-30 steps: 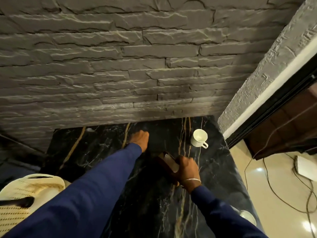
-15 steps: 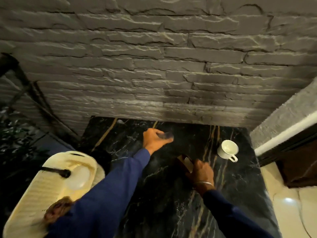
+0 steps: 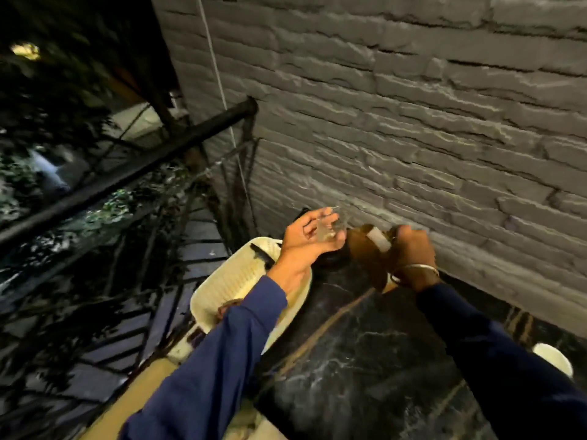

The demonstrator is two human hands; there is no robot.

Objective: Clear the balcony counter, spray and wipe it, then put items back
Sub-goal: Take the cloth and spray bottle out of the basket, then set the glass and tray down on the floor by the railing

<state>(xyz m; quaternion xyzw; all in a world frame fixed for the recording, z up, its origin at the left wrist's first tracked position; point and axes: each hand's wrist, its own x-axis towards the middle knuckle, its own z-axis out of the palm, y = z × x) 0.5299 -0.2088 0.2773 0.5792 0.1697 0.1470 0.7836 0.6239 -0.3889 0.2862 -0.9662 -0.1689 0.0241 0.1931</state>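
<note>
The black marble counter [image 3: 359,360] with gold veins runs along a grey stone wall. My left hand [image 3: 305,242] is raised over the counter's left end and grips a small clear glass [image 3: 330,225]. My right hand [image 3: 413,252] is beside it, close to the wall, and holds a brown holder with a white piece [image 3: 374,249] in it. A cream plastic basket [image 3: 241,281] stands at the counter's left edge, below my left forearm, with a dark handle-like thing across it. A white cup [image 3: 554,358] shows at the right, partly hidden by my right sleeve.
A dark metal balcony railing [image 3: 127,173] slants across the left, with plants and night darkness beyond it. The grey stone wall [image 3: 413,122] bounds the far side of the counter. A thin white cord [image 3: 222,90] hangs down the wall's corner.
The view has swung left toward the railing and basket. My left hand has lifted the glass off the counter. My right hand has carried the brown holder left, toward the counter's end.
</note>
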